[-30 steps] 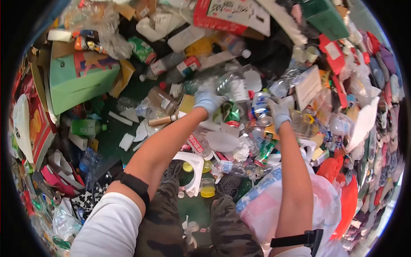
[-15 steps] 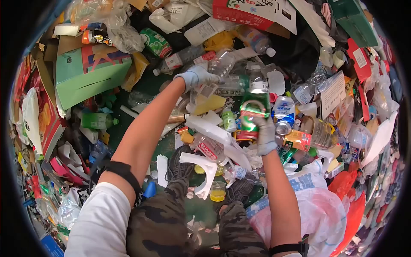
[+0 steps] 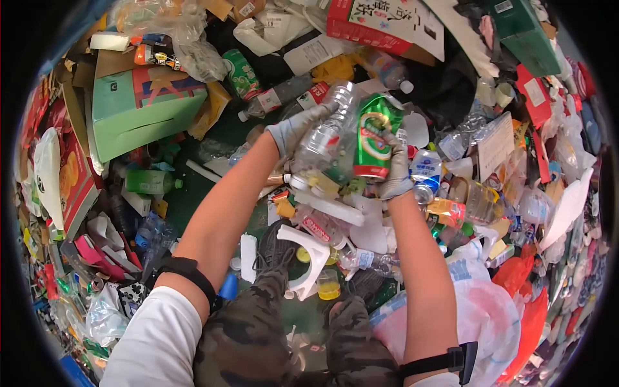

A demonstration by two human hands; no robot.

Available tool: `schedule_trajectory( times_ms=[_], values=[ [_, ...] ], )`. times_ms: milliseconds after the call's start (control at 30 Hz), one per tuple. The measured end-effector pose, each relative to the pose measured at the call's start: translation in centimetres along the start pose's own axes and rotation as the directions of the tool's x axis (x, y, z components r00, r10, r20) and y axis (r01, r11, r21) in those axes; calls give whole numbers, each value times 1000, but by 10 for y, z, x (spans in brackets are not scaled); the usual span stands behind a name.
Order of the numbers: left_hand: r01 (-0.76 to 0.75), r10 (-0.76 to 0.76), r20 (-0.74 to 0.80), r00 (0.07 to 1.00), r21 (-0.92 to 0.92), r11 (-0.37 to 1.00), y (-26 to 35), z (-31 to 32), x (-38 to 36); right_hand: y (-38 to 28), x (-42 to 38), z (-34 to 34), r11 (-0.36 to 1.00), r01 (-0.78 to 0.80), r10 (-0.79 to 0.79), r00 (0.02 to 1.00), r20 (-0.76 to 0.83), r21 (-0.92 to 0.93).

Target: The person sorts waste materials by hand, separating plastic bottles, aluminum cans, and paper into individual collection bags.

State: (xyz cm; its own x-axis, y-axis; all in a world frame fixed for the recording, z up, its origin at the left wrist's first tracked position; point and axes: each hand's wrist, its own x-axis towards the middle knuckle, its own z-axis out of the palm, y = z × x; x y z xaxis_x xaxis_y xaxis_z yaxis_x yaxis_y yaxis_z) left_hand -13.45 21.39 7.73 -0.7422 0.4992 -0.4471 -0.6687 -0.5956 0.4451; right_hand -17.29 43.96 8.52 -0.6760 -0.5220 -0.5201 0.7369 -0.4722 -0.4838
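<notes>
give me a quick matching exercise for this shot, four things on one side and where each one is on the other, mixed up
Things:
1. green can
2. clear plastic bottle
3. green cardboard box
4. pink plastic bag

Places:
A. upper left of the pile
B. in the left hand
C. lower right, beside the person's right arm
D. in the right hand

Pairs: 1-D, 2-B, 3-A, 4-C
</notes>
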Motion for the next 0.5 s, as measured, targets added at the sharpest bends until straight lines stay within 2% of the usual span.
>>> schedule_trajectory(
  times_ms=[67,100,133,167,200,267,333,367,400,433,467,500],
  values=[
    [-151,149,-44,988,-31,988,11,33,-13,-24,-24,18,994,108,-107,994,20,-35],
    [-163,162,-23,987,-25,986,16,54,-20,-37,-53,45,988,152,-152,988,-23,-4],
    [-194,198,34,980,-102,976,18,76,-28,-50,-62,42,987,156,-154,987,-36,33],
    [-213,232,91,968,-183,960,18,101,-37,-66,-84,47,985,169,-170,984,60,30],
    [-212,236,119,964,-185,960,16,128,-46,-79,-109,51,983,181,-183,972,150,24],
    [-199,242,196,950,-213,957,6,184,-57,-101,-168,68,965,254,-258,965,53,73],
    [-195,215,202,955,-115,974,-18,244,-68,-120,-247,76,919,393,-388,911,138,-15],
    [-155,172,234,957,-90,984,-31,287,-94,-133,-284,69,924,382,-382,924,22,-30],
    [-115,128,267,955,-65,991,-47,322,-113,-148,-320,35,921,389,-387,920,59,-31],
    [-102,103,237,966,-16,995,-67,343,-111,-162,-357,1,918,395,-391,915,95,-32],
    [-153,152,261,953,-15,988,-91,360,-105,-164,-392,-7,889,444,-449,893,-26,-109],
    [-68,75,303,950,-31,997,-115,376,-99,-150,-432,24,872,454,-469,882,-47,-186]
  ],
)
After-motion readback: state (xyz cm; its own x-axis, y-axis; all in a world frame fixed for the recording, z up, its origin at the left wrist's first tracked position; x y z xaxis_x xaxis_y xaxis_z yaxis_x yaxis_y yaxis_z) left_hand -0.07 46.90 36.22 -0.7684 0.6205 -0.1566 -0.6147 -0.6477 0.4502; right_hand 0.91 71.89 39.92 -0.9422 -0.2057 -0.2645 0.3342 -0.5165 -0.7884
